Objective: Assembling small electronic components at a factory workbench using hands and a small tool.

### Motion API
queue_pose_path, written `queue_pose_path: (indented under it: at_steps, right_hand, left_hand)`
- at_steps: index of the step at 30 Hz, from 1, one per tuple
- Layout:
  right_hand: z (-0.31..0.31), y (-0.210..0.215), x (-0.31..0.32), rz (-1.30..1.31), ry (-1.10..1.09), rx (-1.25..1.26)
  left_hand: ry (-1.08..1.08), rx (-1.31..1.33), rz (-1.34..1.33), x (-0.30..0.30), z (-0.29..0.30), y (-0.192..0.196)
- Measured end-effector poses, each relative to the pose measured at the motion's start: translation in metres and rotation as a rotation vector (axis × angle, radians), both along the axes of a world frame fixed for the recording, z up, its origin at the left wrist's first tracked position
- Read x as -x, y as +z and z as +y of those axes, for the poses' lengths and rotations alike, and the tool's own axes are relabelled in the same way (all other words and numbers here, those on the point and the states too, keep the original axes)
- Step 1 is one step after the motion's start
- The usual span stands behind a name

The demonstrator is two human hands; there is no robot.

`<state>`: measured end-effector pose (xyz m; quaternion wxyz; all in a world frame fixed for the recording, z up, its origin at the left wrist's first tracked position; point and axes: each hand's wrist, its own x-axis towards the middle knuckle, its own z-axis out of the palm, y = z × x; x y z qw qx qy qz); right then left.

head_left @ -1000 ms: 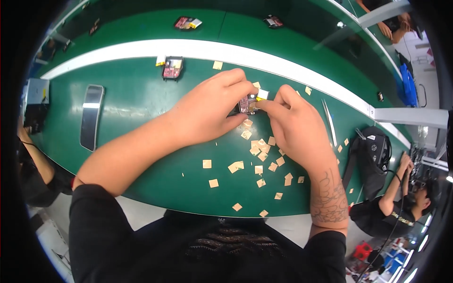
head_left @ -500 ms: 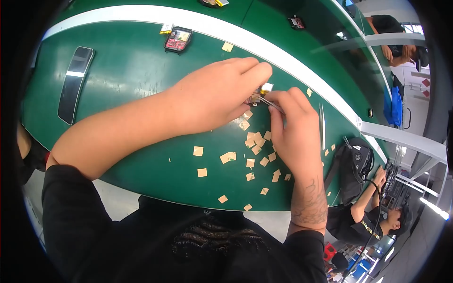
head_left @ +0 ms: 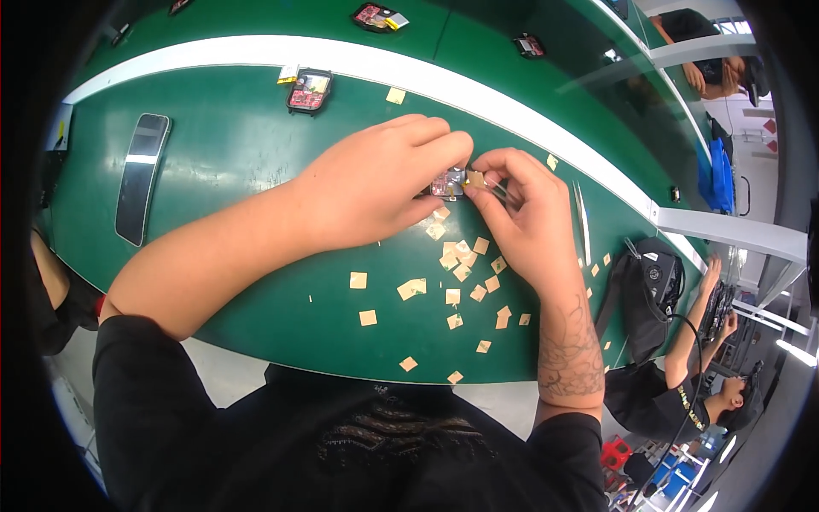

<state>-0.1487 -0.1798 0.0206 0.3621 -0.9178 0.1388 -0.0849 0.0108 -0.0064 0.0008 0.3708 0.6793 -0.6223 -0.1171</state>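
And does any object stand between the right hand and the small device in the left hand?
Yes: a tan piece at the right hand, with a small yellow bit next to it, by the right edge of the device. Nothing else clearly shows there.

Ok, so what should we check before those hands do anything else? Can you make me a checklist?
1. Left hand steadying the small open device: ok.
2. Right hand holding a tan piece at its fingertips: ok.
3. Tan piece lined up properly: cannot tell, the fingers hide too much.
4. Phone well away from both hands: ok.
5. Loose tan squares tidied up: not ok, they're scattered across the green table.
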Motion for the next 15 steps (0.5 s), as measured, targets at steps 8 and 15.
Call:
queue_pose_path:
  at_steps: [8, 15]
  right_hand:
    - [0.000, -0.008, 0.000, -0.066, -0.069, -0.233]
    - [-0.011, 0.014, 0.005, 0.046, 0.013, -0.168]
  left_hand:
    - [-0.031, 0.022, -0.100, 0.001, 0.001, -0.004]
    - [-0.026, 0.047, -0.291, 0.002, 0.002, -0.002]
